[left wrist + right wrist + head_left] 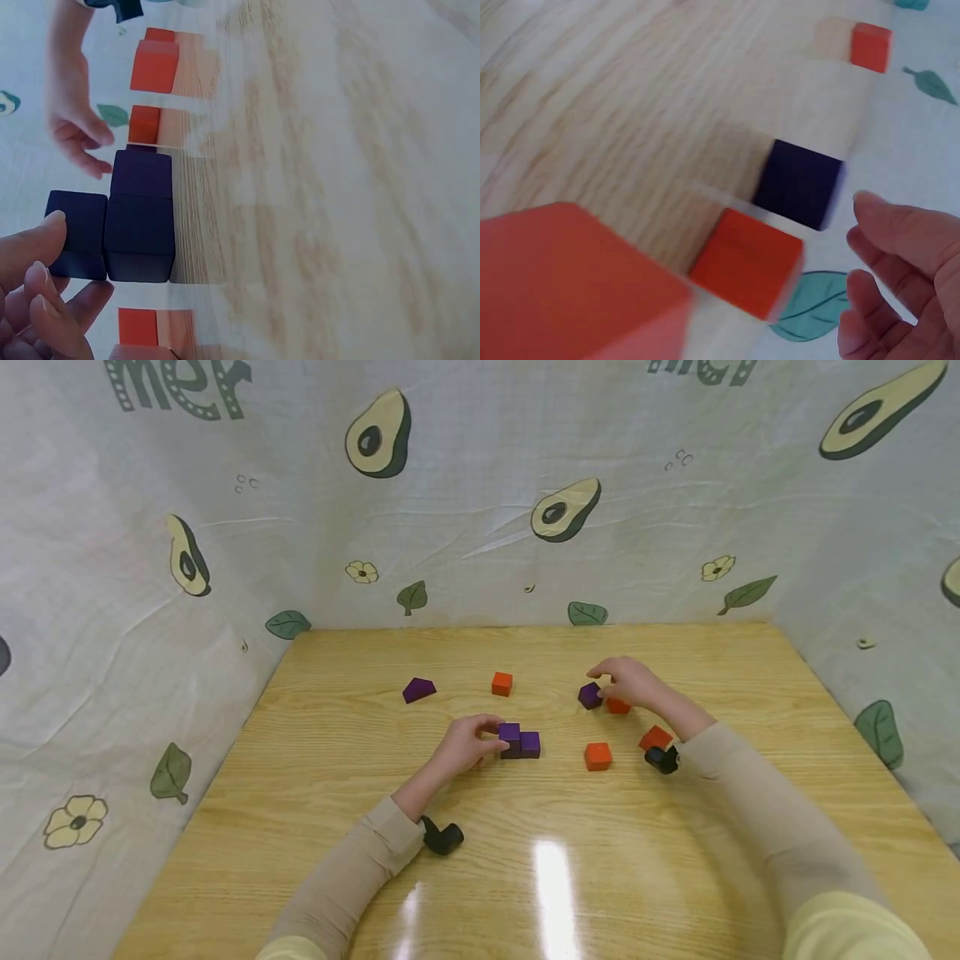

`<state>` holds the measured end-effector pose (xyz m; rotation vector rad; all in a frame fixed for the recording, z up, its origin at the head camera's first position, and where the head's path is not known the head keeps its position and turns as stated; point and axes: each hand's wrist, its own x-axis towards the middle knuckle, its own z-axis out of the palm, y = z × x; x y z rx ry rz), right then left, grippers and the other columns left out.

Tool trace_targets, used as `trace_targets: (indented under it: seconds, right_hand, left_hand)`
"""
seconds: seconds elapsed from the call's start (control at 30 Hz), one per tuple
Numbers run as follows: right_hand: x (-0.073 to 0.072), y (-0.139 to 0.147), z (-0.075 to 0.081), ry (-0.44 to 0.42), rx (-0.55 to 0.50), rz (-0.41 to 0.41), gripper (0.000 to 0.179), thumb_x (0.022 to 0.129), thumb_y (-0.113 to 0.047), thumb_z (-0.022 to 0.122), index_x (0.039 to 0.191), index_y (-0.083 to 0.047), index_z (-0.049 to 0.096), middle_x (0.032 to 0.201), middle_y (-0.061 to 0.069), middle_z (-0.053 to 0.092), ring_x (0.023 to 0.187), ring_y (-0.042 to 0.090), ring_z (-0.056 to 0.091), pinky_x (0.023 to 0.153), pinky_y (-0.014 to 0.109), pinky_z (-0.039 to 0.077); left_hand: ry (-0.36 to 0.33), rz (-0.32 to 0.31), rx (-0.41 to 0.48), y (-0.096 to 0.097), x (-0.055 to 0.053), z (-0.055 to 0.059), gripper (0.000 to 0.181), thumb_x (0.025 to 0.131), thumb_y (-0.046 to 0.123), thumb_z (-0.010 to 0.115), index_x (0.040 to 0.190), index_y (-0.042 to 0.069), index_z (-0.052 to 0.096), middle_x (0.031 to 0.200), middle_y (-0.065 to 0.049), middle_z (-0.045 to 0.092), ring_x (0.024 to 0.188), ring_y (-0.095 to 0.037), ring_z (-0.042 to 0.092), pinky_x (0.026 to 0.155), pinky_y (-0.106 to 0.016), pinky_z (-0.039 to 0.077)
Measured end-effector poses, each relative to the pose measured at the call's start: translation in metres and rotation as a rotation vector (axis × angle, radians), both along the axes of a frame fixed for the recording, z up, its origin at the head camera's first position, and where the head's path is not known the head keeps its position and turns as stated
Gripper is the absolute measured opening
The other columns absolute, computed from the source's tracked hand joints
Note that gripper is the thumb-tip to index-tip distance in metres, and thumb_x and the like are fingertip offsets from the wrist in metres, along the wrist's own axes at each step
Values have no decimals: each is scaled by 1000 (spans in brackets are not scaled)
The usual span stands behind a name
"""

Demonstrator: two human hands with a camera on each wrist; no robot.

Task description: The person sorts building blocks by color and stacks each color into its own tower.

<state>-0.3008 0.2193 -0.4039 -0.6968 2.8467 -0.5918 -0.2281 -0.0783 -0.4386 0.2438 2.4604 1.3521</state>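
My left hand (468, 742) pinches a dark purple cube (509, 732) between thumb and fingers. That cube sits on top of another purple cube (140, 238), and a third purple cube (530, 744) stands against the lower one's right side. My right hand (628, 682) hovers over the back right of the table, fingers parted and holding nothing. Just below its fingertips is a separate purple cube (801, 184); the right wrist view shows a gap between them. An orange-red cube (748, 262) stands beside that purple cube, partly hidden by the right hand in the head view.
An orange-red cube (597, 757) stands right of the stack, and another orange-red block (656, 738) lies near the right wrist. Farther back are an orange-red cube (502, 684) and a purple angular block (418, 690). A printed cloth (465, 543) hangs behind the wooden table (637, 860).
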Motion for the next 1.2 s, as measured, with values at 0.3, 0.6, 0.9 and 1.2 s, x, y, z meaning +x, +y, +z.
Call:
trace_targets:
  seconds: [0.3,0.6,0.9,1.2]
  right_hand:
    - [-6,3,-14,40,55,60,29,81,0,64,109,7,62,111,25,58,102,40,54,84,49,45]
    - [-8,3,-15,27,53,64,28,81,-2,65,108,7,63,107,22,58,96,35,55,82,46,46]
    - [-9,3,-17,21,57,62,30,82,-7,66,108,7,62,109,24,59,98,35,55,84,47,45]
    - [9,-15,-4,63,-21,40,32,82,-11,67,107,8,62,101,20,63,86,29,56,75,40,46]
  left_hand:
    - [2,-2,-4,1,0,-1,43,82,22,69,123,13,58,112,-8,62,45,-12,43,45,-22,39]
    - [8,-7,-4,0,-1,-1,43,82,22,69,123,13,58,112,-9,62,45,-12,44,45,-22,39]
    - [10,-3,-9,0,0,-1,43,82,22,69,123,13,58,113,-8,62,44,-13,44,44,-22,38]
    - [4,-8,-5,-1,-1,-2,43,82,23,69,122,14,58,112,-7,62,45,-13,44,44,-22,38]
